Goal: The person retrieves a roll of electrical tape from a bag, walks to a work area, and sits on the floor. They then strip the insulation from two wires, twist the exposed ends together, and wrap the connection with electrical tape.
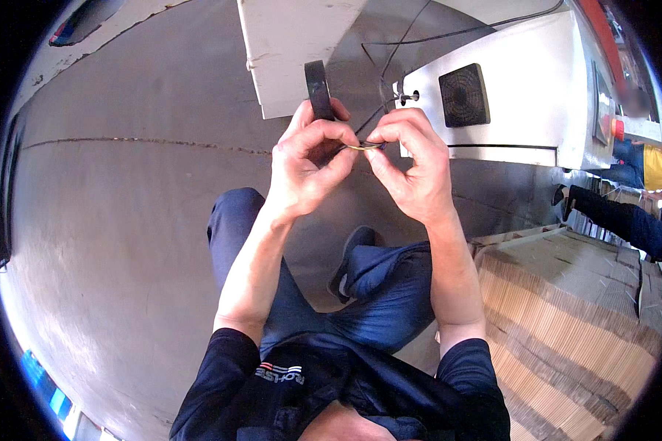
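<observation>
In front of the white cabinet, my two hands meet around thin wires (363,147), one of which shows yellow. My left hand (300,165) pinches them between thumb and forefinger. A roll of black tape (318,90) stands up from that same hand, tucked among its other fingers. From the other side my right hand (417,163) pinches the wires a short way off. A black cable (385,81) runs from the wires up past the cabinet's corner. The wire ends are too small to make out.
To the right stands the white cabinet (522,88) with a black fan grille (464,95) and a red button (618,130). A white metal beam (290,44) hangs over the grey floor (125,220). Stacked flat cardboard (566,316) lies at the lower right, near another person's leg (618,217).
</observation>
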Demonstrator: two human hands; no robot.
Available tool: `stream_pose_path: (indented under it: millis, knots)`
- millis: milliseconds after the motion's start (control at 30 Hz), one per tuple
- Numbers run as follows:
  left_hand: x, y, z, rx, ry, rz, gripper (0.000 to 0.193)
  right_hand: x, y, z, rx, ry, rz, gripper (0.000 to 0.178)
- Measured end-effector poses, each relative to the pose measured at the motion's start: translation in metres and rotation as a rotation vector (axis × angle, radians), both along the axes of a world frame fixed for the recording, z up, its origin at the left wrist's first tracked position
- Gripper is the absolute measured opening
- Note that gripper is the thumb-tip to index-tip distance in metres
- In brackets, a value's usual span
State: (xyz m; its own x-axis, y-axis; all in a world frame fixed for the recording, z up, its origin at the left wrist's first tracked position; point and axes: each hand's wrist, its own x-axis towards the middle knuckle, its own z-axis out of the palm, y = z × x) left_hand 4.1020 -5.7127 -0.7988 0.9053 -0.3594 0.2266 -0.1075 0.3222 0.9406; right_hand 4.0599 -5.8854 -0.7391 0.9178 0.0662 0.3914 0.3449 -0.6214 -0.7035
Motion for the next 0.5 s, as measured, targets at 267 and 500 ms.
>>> stream_pose_path:
  millis: [267,500]
  knots:
    - [-0.0042,-0.0004,0.0025,0.096,-0.122,0.097,0.016,-0.0003,-0.0036,-0.0003,0.066,0.050,0.028,0.015]
    - [-0.0035,-0.0004,0.0054,0.185,-0.295,0.185,0.019,-0.0007,-0.0040,0.0027,0.110,0.089,0.048,0.014]
